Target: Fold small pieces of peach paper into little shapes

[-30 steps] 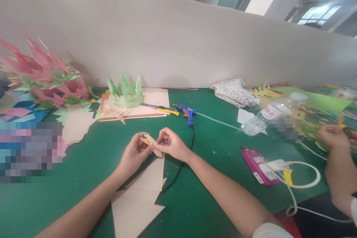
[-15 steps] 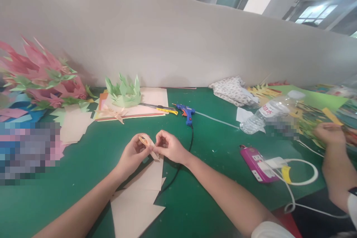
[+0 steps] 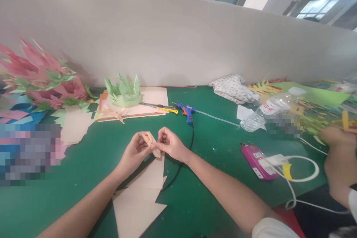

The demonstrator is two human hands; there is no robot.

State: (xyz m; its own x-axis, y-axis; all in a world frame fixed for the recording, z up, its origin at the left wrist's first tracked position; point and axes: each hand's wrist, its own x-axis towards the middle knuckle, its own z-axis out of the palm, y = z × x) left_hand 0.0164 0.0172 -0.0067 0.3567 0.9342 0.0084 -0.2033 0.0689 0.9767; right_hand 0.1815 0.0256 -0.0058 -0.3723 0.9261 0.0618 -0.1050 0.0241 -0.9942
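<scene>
Between both hands is a small folded piece of peach paper [image 3: 153,144], curled at its upper end. My left hand [image 3: 134,150] grips it from the left, thumb and fingers closed on it. My right hand [image 3: 170,144] pinches its right side with thumb and forefinger. Below the hands lie pale peach paper sheets [image 3: 139,206] with pointed cut edges. Just beyond, a blue glue gun [image 3: 189,113] rests on its side with a clear glue stick [image 3: 217,118] trailing right. To its left is a yellow and black utility knife [image 3: 167,109].
A green paper crown-like piece [image 3: 124,91] stands on stacked paper [image 3: 154,96]. Pink paper flowers [image 3: 47,78] fill the far left. At right are a plastic bottle [image 3: 264,113], a purple power strip [image 3: 258,163] with white cables, and another person's arm [image 3: 338,156].
The folded paper has turned slightly more upright in my hands, and my right thumb has moved up along it. At right, the other person's hand has shifted with a yellow strip.
</scene>
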